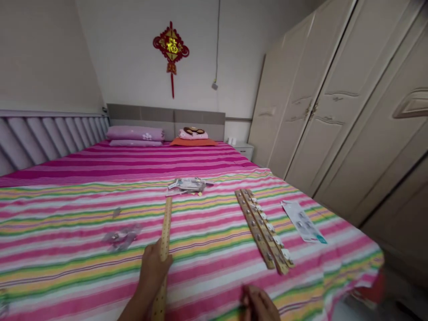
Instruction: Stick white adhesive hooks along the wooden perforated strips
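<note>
My left hand (153,265) is closed around a long, narrow wooden strip (166,225) with small holes along it. The strip points away from me over the striped bedsheet. Low in the view, my right hand (260,304) hovers with curled fingers pressed together; whatever they may pinch is too small to make out. Ahead of it and to the right lie two wooden strips side by side, the left one (253,227) with metal pieces along it, the right one (270,234) with metal pieces and white tags.
A flat clear package (302,221) with metal pieces lies at the right. Beyond the held strip is a pile of plastic-wrapped items (189,184). A crumpled clear bag (123,237) rests at the left. Wardrobes (321,98) stand right of the bed.
</note>
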A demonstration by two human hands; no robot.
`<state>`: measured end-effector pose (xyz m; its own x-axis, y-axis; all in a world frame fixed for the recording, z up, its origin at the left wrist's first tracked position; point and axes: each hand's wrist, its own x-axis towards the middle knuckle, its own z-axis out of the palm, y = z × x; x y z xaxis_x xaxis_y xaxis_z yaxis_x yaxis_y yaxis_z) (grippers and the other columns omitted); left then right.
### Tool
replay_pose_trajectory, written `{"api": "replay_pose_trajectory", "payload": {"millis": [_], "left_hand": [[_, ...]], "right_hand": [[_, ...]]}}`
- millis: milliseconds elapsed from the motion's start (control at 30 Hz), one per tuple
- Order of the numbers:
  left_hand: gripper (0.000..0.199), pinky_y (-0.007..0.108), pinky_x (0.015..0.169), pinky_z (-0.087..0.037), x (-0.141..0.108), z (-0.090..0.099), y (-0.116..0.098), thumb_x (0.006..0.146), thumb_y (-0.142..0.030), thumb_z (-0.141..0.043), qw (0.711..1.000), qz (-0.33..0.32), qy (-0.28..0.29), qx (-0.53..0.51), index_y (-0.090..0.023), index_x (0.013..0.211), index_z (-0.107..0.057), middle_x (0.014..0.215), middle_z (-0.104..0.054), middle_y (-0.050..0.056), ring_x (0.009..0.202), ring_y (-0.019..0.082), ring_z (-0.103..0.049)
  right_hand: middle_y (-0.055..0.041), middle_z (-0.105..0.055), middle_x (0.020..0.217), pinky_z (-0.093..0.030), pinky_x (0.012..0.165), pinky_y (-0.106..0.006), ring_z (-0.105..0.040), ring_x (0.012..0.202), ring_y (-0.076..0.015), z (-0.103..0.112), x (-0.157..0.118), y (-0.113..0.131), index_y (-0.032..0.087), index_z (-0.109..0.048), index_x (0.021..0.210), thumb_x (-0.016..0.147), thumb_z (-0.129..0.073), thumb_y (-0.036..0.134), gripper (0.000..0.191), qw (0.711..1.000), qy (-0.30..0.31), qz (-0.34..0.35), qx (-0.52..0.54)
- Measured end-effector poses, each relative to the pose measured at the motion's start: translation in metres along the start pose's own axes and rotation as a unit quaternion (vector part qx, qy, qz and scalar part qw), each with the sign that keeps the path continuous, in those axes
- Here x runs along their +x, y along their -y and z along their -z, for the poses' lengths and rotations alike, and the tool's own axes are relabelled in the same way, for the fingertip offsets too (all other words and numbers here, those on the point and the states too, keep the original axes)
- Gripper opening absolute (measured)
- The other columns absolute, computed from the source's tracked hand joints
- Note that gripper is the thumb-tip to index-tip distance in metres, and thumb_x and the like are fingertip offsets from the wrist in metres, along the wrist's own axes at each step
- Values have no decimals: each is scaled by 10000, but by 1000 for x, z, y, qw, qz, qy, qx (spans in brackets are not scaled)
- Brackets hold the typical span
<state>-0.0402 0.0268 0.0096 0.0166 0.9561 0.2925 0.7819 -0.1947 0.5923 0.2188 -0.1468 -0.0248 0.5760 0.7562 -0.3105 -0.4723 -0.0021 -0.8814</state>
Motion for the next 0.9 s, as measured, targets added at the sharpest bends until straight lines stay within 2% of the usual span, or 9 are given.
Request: {"api": "replay_pose_trajectory", "payload": {"millis": [133, 233, 300, 433, 500, 567, 633, 733, 900], "left_hand": [[619, 439, 826, -470, -2, 5, -8, 690, -502, -516, 1000, 10, -20, 8, -85, 1144, -574, 881, -579, 109, 933, 316, -538], [621, 460, 876, -457, -3, 13, -30, 701, -531, -502, 996, 0, -80, -30, -103, 1144, -581, 998, -583, 137, 997, 322, -535], [558, 445, 868, -471, -5, 15, -53, 688, -531, -517, 991, 2, -69, -117, -146, 1078, -616, 1008, -608, 120, 961, 296, -570], [436, 373, 775, -506, -20, -5, -110, 656, -531, -583, 937, 60, 137, -316, -176, 894, -669, 854, -687, 71, 820, 237, -631], [438, 349, 709, -503, -35, -28, -139, 624, -533, -629, 894, 88, 257, -357, -155, 843, -668, 769, -688, 64, 755, 222, -632], [505, 330, 686, -496, -51, -55, -163, 577, -515, -693, 855, 132, 313, -393, -141, 916, -657, 818, -699, 80, 768, 216, -638], [574, 321, 745, -496, -64, -80, -182, 495, -456, -774, 846, 147, 282, -427, -124, 944, -644, 938, -696, 126, 846, 226, -643], [505, 323, 724, -508, -72, -106, -200, 510, -415, -782, 841, 148, 258, -452, -127, 897, -635, 865, -704, 113, 809, 232, -655], [336, 307, 650, -499, -62, -115, -202, 543, -390, -758, 868, 155, 195, -430, -155, 735, -614, 687, -683, 41, 676, 198, -642]], "right_hand": [[6, -684, 560, -458, 372, -221, -606, 404, -139, 28, 26, 46, 164, -594, 727, 388, -846, 501, 541, 986, -128, -4, 106], [-18, -720, 643, -561, 522, -289, -682, 525, -184, 28, 35, 66, 166, -582, 800, 465, -824, 445, 500, 984, -108, -21, 141], [-33, -737, 686, -564, 557, -288, -698, 571, -190, 24, 35, 71, 170, -578, 823, 496, -815, 437, 484, 983, -87, -37, 159], [-60, -761, 787, -558, 603, -288, -709, 652, -199, 17, 32, 71, 176, -603, 823, 496, -826, 468, 492, 980, -18, -77, 185], [-71, -764, 838, -547, 600, -287, -703, 661, -193, 14, 31, 68, 173, -632, 851, 522, -819, 484, 490, 977, 19, -95, 188], [-66, -762, 849, -523, 558, -278, -685, 624, -177, 11, 31, 65, 177, -657, 874, 562, -799, 495, 467, 976, 37, -112, 182], [-47, -755, 803, -487, 508, -255, -656, 572, -154, 6, 32, 62, 181, -676, 857, 572, -792, 499, 442, 976, 38, -120, 178], [-11, -729, 705, -468, 501, -229, -636, 568, -136, 0, 36, 58, 184, -677, 753, 511, -824, 484, 413, 976, 31, -119, 180], [-32, -730, 722, -487, 548, -243, -656, 654, -161, -6, 46, 57, 167, -672, 738, 507, -826, 475, 415, 981, 47, -107, 157]]}}
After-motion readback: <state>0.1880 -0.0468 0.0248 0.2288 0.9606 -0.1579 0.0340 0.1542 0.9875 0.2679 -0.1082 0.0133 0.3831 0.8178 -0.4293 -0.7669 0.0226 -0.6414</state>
